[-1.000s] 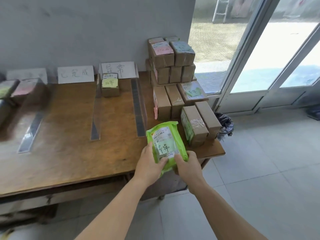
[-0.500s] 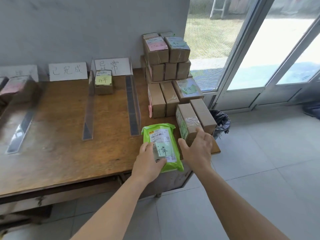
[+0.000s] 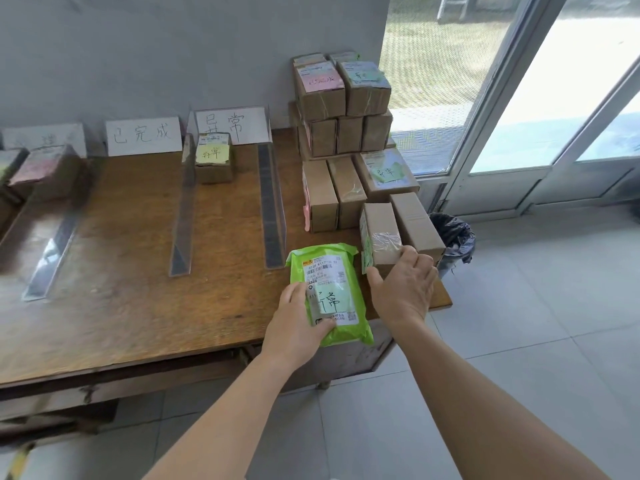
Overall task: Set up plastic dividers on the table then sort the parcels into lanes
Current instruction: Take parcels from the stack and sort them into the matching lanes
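A green plastic mailer parcel [image 3: 329,285] with a white label lies at the front right of the wooden table [image 3: 131,306], and my left hand [image 3: 298,323] grips its near left edge. My right hand [image 3: 403,289] closes around the near end of a brown cardboard box [image 3: 379,233] just right of the mailer. Several more brown boxes [image 3: 341,133] are stacked at the table's back right. Clear plastic dividers [image 3: 272,206] [image 3: 181,213] [image 3: 52,258] stand on the table and form lanes. One box with a yellow note [image 3: 213,161] sits at the far end of the right lane.
White paper signs [image 3: 143,135] lean on the grey wall behind the lanes. Other boxes [image 3: 41,171] sit at the far left. A bin with a black bag [image 3: 453,240] stands beside the table's right end. Glass doors [image 3: 519,98] fill the right side.
My right hand let go of the green mailer and reached right to the brown box. The mailer went down onto the table, still under my left hand.
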Motion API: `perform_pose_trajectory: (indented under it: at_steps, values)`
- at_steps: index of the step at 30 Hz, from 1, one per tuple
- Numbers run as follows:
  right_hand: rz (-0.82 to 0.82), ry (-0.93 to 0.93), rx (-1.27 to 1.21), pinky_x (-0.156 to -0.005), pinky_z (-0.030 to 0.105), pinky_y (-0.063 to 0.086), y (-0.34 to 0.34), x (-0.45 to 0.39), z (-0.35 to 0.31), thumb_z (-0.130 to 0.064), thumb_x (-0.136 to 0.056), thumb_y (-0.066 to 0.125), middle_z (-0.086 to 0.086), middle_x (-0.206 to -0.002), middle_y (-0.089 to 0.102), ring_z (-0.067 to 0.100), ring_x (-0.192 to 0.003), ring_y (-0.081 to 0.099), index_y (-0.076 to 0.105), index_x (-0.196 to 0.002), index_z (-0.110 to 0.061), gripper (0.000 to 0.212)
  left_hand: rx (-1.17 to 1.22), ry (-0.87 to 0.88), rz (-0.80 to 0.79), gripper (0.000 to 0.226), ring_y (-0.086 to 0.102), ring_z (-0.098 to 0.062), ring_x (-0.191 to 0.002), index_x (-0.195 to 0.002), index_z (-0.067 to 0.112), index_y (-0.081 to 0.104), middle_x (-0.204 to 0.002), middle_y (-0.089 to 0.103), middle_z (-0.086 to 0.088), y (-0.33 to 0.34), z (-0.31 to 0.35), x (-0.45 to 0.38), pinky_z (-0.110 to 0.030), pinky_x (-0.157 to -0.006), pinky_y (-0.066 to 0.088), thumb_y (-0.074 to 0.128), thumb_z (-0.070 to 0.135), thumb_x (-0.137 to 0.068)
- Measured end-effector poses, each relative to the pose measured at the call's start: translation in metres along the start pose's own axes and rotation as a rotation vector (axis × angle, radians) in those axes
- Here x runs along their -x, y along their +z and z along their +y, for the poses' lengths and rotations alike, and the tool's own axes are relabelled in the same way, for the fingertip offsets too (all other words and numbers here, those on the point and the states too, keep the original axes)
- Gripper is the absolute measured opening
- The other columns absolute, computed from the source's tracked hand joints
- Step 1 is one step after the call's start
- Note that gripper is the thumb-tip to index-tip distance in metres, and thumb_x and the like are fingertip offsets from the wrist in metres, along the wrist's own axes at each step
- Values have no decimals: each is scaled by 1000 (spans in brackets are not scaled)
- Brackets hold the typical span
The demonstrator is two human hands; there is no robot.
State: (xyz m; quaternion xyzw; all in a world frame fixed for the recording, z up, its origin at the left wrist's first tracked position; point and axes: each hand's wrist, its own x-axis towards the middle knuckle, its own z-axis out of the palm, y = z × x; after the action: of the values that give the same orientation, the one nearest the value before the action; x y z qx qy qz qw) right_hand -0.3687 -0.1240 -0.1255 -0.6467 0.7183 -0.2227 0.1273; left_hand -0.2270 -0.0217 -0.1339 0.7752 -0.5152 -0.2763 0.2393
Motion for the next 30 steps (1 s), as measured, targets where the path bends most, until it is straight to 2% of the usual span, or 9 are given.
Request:
perform_pose_trajectory:
  at_steps: [5, 9, 12, 15, 17, 21, 24, 27, 30]
  values:
    - [-17, 6, -74, -100, 40, 33, -7, 5, 3, -37, -84, 60, 15, -124, 38, 31, -114, 35, 36, -128, -6, 59, -2, -1, -13, 84, 32, -15, -136, -149, 16, 22, -156, 17, 4, -1, 0, 3, -32, -106, 33, 68, 42, -84]
    - [-61, 16, -164, -102, 41, 32, -14, 23, 13, -34, -83, 60, 12, -123, 35, 31, -116, 32, 34, -133, -10, 62, 29, -26, 2, 85, 41, -17, -127, -146, 15, 23, -151, 18, 1, -2, 0, 6, -31, -98, 38, 71, 41, -81]
    - [-115, 16, -234, -101, 40, 33, -15, 42, 23, -34, -83, 57, 5, -117, 28, 24, -118, 25, 32, -138, -19, 62, 140, -140, -7, 78, 46, -16, -105, -139, 16, 29, -137, 31, -6, -2, -1, 10, -32, -94, 39, 74, 38, -80]
    - [-163, 28, -266, -96, 36, 36, -18, 51, 30, -33, -84, 56, 0, -110, 24, 28, -114, 32, 33, -139, -23, 60, 162, -168, -80, 57, 49, -19, -112, -131, 14, 45, -128, 51, -6, -1, -3, 11, -36, -99, 42, 69, 37, -84]
    - [-179, 29, -268, -97, 36, 35, -21, 52, 32, -32, -85, 55, 4, -115, 30, 28, -115, 34, 35, -139, -21, 59, 199, -164, -104, 50, 51, -21, -116, -129, 15, 50, -127, 56, -3, -1, -2, 14, -40, -98, 43, 68, 35, -86]
    - [-178, -10, -252, -100, 40, 32, -25, 56, 35, -29, -85, 55, 12, -128, 46, 29, -117, 38, 40, -136, -15, 55, 383, -201, -101, 43, 56, -16, -111, -127, 21, 51, -126, 60, 4, 1, -1, 21, -36, -98, 46, 67, 22, -88]
    - [-172, -9, -255, -99, 40, 33, -29, 63, 40, -29, -85, 55, 11, -129, 48, 28, -118, 39, 40, -136, -16, 55, 525, -231, -105, 44, 59, -4, -96, -123, 29, 49, -112, 63, 12, 5, 0, 29, -24, -84, 49, 68, 14, -87]
    - [-147, 12, -287, -99, 40, 33, -36, 75, 46, -27, -85, 55, 10, -131, 48, 28, -118, 39, 41, -137, -18, 54, 569, -218, -98, 55, 55, 8, -83, -133, 26, 46, -93, 55, 28, 7, 2, 38, -11, -65, 46, 69, 9, -86]
    - [-90, 15, -324, -98, 40, 34, -47, 87, 50, -25, -85, 56, 9, -129, 49, 27, -115, 41, 42, -136, -21, 53, 579, -179, -84, 62, 54, 9, -84, -138, 27, 42, -94, 53, 29, 5, 6, 47, -9, -60, 44, 69, 8, -85]
